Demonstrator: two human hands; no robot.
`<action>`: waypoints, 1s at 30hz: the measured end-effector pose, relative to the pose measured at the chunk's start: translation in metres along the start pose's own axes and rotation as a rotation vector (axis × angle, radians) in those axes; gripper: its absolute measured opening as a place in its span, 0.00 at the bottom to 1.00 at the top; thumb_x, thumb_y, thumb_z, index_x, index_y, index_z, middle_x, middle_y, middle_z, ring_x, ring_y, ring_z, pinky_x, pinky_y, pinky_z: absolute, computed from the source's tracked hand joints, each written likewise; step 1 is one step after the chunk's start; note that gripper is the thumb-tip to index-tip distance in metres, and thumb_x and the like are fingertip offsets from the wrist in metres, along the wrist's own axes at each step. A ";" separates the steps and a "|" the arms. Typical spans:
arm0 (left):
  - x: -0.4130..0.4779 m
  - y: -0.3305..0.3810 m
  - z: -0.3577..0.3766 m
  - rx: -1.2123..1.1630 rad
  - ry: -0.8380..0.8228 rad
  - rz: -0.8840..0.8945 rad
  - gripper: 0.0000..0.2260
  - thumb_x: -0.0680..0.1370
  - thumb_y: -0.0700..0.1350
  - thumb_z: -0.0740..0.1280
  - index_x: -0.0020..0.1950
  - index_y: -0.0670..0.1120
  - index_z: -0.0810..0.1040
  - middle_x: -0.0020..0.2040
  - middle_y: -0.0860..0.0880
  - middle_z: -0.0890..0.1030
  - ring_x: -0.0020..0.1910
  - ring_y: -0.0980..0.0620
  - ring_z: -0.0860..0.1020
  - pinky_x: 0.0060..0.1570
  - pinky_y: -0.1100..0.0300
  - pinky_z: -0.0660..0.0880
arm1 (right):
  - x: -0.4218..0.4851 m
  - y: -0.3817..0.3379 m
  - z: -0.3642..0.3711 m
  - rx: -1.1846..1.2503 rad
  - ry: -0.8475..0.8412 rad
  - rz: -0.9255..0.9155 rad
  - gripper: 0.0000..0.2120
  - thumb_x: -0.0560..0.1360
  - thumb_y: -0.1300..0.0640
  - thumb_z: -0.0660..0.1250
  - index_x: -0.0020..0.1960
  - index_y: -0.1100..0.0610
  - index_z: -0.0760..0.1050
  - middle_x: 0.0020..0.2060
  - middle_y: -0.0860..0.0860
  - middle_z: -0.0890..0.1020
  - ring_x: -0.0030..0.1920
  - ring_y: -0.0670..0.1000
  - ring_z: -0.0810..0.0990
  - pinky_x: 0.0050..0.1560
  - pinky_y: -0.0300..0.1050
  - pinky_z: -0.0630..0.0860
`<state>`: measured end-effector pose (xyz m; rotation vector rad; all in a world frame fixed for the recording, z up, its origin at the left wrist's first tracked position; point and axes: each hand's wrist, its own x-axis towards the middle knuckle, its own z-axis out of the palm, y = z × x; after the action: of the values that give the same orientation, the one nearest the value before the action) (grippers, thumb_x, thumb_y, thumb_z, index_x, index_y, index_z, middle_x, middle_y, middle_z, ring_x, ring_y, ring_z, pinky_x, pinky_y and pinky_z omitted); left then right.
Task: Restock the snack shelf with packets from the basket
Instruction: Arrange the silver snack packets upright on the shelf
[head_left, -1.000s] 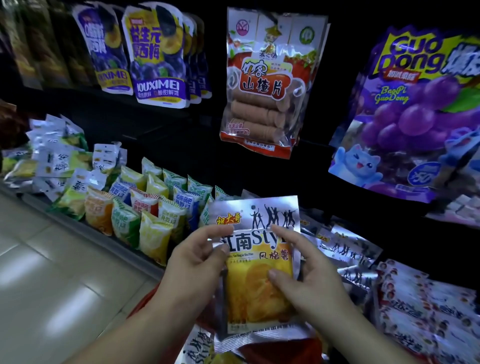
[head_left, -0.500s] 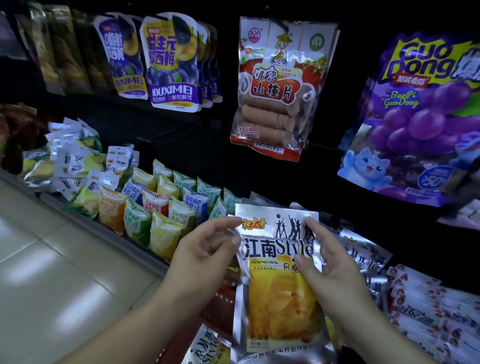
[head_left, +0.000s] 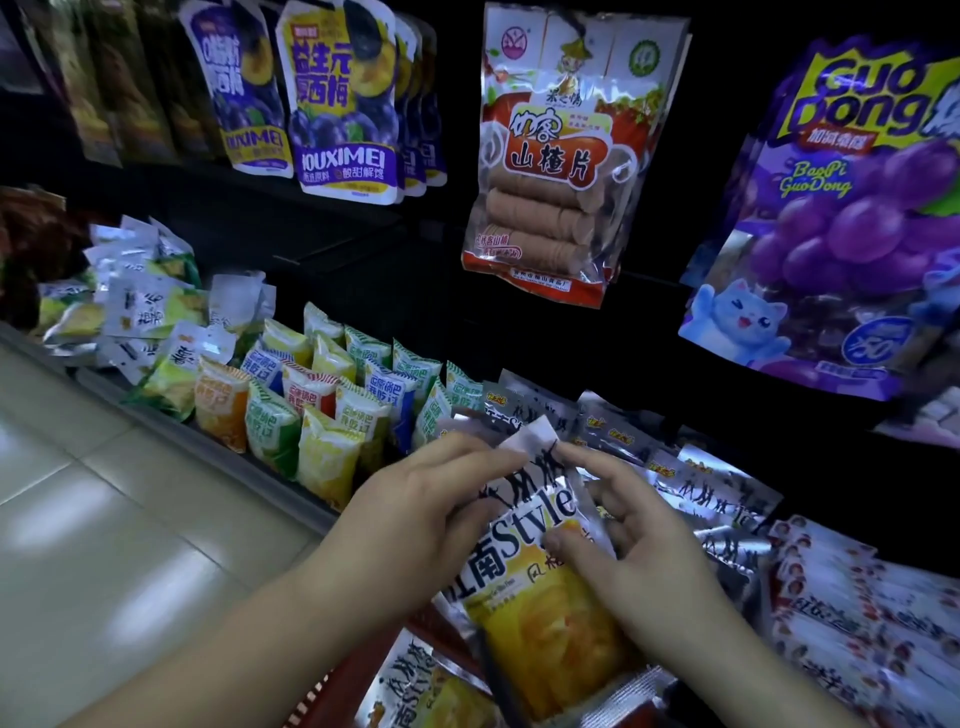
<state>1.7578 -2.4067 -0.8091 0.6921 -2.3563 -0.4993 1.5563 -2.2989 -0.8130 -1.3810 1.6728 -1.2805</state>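
From the head camera I see the packet (head_left: 550, 623) tilted just above the red basket (head_left: 337, 680), near the bottom edge. The left hand (head_left: 426, 514) pinches its top left corner, and the right hand (head_left: 644, 540) curls round its right side. Matching silver packets (head_left: 711, 483) lie on the shelf (head_left: 218, 436) just beyond.

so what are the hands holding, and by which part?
Both hold one silver-and-yellow snack packet: the left hand pinches its upper left edge, the right hand grips its upper right edge, thumb on the front.
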 end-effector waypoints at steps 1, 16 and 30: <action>0.000 0.000 0.001 -0.008 0.002 -0.012 0.20 0.81 0.44 0.69 0.72 0.56 0.76 0.60 0.62 0.77 0.58 0.62 0.77 0.54 0.60 0.79 | 0.001 0.002 0.001 0.017 0.003 0.017 0.31 0.72 0.56 0.79 0.64 0.28 0.74 0.61 0.45 0.81 0.51 0.41 0.84 0.51 0.45 0.81; -0.008 0.008 0.002 -0.648 0.185 -0.714 0.11 0.73 0.49 0.78 0.50 0.51 0.79 0.49 0.48 0.85 0.48 0.46 0.85 0.50 0.45 0.83 | 0.010 0.011 -0.008 0.253 0.180 0.166 0.22 0.76 0.63 0.75 0.60 0.38 0.81 0.60 0.42 0.83 0.47 0.56 0.88 0.50 0.62 0.84; -0.005 0.017 0.009 -0.724 -0.001 -0.734 0.24 0.76 0.49 0.76 0.68 0.68 0.75 0.61 0.52 0.80 0.51 0.54 0.84 0.51 0.53 0.83 | 0.011 0.014 -0.012 0.323 0.047 0.170 0.26 0.70 0.53 0.79 0.63 0.33 0.78 0.67 0.41 0.79 0.69 0.43 0.76 0.67 0.61 0.77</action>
<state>1.7493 -2.3889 -0.8092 1.1525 -1.6482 -1.5524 1.5370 -2.3060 -0.8208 -1.0049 1.4977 -1.4183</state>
